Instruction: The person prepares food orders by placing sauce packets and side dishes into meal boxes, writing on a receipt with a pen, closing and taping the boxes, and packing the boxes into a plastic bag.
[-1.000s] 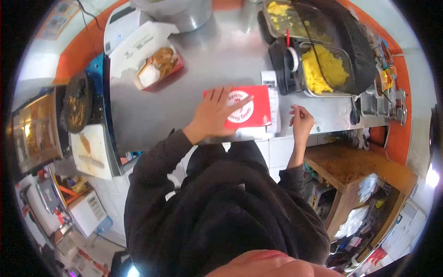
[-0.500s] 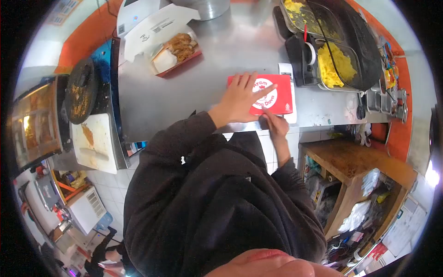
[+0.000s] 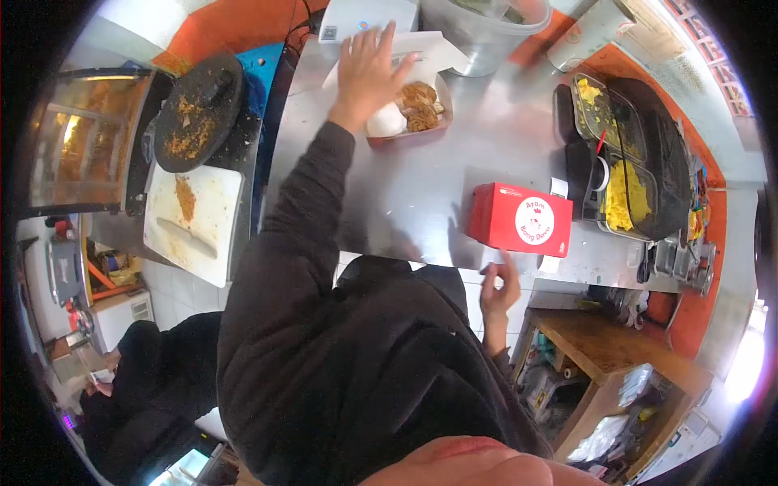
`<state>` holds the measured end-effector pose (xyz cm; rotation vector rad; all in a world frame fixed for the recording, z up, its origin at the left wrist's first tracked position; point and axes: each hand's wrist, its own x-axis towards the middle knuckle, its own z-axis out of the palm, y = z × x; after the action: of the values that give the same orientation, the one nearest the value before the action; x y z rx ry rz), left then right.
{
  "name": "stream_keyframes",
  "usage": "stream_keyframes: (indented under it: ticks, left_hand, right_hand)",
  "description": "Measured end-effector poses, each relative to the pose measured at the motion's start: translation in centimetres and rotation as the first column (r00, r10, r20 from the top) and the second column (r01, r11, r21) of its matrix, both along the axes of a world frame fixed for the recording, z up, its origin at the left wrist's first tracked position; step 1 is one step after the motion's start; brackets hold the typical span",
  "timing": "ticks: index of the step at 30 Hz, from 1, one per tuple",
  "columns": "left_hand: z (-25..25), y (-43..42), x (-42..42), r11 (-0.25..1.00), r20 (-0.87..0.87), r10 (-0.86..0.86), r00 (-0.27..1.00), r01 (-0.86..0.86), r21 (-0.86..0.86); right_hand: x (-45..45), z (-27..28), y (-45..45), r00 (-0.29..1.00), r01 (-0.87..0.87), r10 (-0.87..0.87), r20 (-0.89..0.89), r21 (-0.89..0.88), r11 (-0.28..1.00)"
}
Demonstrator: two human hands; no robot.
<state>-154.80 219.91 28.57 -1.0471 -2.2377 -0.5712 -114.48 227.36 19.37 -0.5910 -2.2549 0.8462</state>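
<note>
Fingers spread, my left hand is over the raised white lid of an open food box; whether it touches the lid I cannot tell. White rice and brown fried food lie in that box. A closed red box with a round white logo stands near the counter's front edge, on top of a white paper slip. Just below the red box, my right hand has its fingers partly curled and apart, with nothing seen in them.
Trays of yellow food stand at the right of the metal counter. A clear tub is at the back. At the left are a cutting board with a knife and a dark round lid. A person is at lower left.
My left hand has left the red box and moved left and up to the open food box. My right hand has come away from the red box's front edge. The view has turned left.
</note>
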Motion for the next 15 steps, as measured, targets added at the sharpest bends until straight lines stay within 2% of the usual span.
stream_keyframes:
  ticks: [1,2,5,8,10,12,14,15]
  left_hand:
    - [0.3,-0.9,-1.3,0.994,0.133,-0.051,0.99,0.063,-0.091]
    - [0.7,-1.4,-2.4,0.975,0.266,-0.088,0.96,0.137,-0.172]
    - [5.1,-0.7,-2.8,0.948,0.438,-0.055,0.897,0.184,-0.259]
    - [2.9,1.6,-7.8,0.905,0.845,-0.038,0.533,0.378,-0.198]
    - [-2.9,3.0,-10.3,0.872,0.955,-0.136,0.262,0.49,-0.01]
    - [-11.1,4.2,-12.1,0.762,0.739,-0.227,0.634,0.588,-0.271]
    - [-11.7,2.8,-6.4,0.862,0.572,-0.083,0.816,0.347,-0.369]
    - [-11.9,2.0,-3.7,0.899,0.536,-0.096,0.839,0.304,-0.315]
  right_hand:
    - [-1.3,0.5,-1.0,0.996,-0.064,0.063,0.06,0.008,0.998]
    - [-2.9,1.4,-1.8,0.989,-0.15,0.149,0.02,0.085,0.985]
    - [-6.0,2.4,-3.5,0.93,-0.367,0.368,0.005,0.089,0.926]
    - [-7.7,2.9,-4.3,0.904,-0.425,0.428,-0.009,0.105,0.899]
    - [-8.5,2.9,-4.4,0.909,-0.414,0.416,0.003,0.104,0.904]
    - [-9.1,2.8,-4.6,0.92,-0.389,0.392,-0.007,0.114,0.914]
    - [-9.9,2.6,-5.0,0.935,-0.344,0.352,-0.042,0.126,0.93]
    - [-10.3,2.6,-5.2,0.954,-0.281,0.291,-0.068,0.134,0.95]
